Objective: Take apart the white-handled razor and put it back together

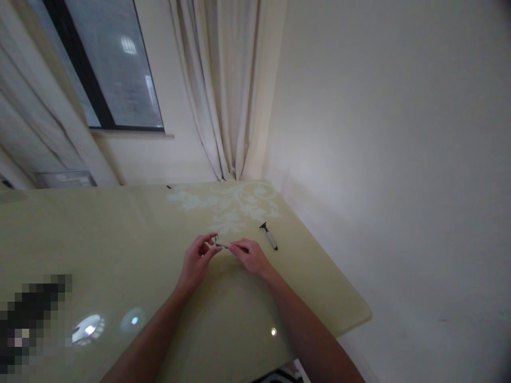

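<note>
Just above the table, my left hand (198, 255) pinches a small flat piece (216, 240), dark with some green and white, between thumb and fingers. It resembles a razor cartridge, but it is too small to be sure. My right hand (250, 255) is closed on a thin pale stick (224, 245), whose tip meets or nearly meets the small piece. The stick's rear part is hidden in the fingers. Beyond my right hand lies a razor (269, 237) with a black head and a grey-and-black handle, touched by neither hand.
The glossy pale green table (327, 282) ends at a white wall (399, 159) on the right. A small dark bit (169, 187) lies near its far edge. Curtains (223, 90) and a window (115, 64) are behind. A pixelated dark shape (32, 314) is at left.
</note>
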Available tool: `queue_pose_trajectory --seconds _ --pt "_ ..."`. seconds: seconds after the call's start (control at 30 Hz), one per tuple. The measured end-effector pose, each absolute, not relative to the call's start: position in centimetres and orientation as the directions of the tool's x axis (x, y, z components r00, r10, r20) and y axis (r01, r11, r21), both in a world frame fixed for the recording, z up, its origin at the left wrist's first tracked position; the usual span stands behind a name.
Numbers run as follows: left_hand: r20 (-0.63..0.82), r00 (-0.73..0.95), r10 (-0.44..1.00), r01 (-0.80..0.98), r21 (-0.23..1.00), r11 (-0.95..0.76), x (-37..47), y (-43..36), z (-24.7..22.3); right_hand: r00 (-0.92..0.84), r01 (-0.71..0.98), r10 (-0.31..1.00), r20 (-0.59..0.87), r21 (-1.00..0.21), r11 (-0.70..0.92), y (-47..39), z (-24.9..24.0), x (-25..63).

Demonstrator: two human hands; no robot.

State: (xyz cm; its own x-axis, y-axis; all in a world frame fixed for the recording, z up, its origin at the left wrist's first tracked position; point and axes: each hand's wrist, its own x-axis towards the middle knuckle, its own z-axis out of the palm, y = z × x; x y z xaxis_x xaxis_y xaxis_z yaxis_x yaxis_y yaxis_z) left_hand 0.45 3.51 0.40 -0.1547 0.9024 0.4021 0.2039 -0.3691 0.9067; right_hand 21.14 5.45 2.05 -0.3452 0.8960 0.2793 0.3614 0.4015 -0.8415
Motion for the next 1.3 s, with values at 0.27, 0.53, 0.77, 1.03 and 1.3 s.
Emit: queue_pose_trajectory --seconds 0.27,0.53,0.77,1.03,1.3 --pt "0.395 -0.143 0.908 0.219 0.907 -0.36 0.33 3.48 0.42 -0.36 0.37 0.895 0.264 -0.84 0.396 5.56 1.98 21.32" --pt "0.391 -0.13 0.911 0.227 0.906 -0.356 0.53 3.27 0.63 -0.356 0.355 0.902 0.246 -0.857 0.374 5.51 1.88 21.27" --pt "0.362 -0.121 0.924 0.198 0.921 -0.335 0.51 3.41 0.65 -0.344 0.378 0.897 0.278 -0.833 0.404 5.58 1.91 21.44" --pt "0.347 -0.083 0.934 0.187 0.926 -0.328 0.58 3.44 0.55 -0.32 0.404 0.891 0.324 -0.804 0.437 5.41 1.98 21.32" --pt "0.361 -0.086 0.929 0.196 0.92 -0.34 0.94 3.28 0.85 -0.285 0.408 0.887 0.363 -0.791 0.455 5.67 1.55 21.38"
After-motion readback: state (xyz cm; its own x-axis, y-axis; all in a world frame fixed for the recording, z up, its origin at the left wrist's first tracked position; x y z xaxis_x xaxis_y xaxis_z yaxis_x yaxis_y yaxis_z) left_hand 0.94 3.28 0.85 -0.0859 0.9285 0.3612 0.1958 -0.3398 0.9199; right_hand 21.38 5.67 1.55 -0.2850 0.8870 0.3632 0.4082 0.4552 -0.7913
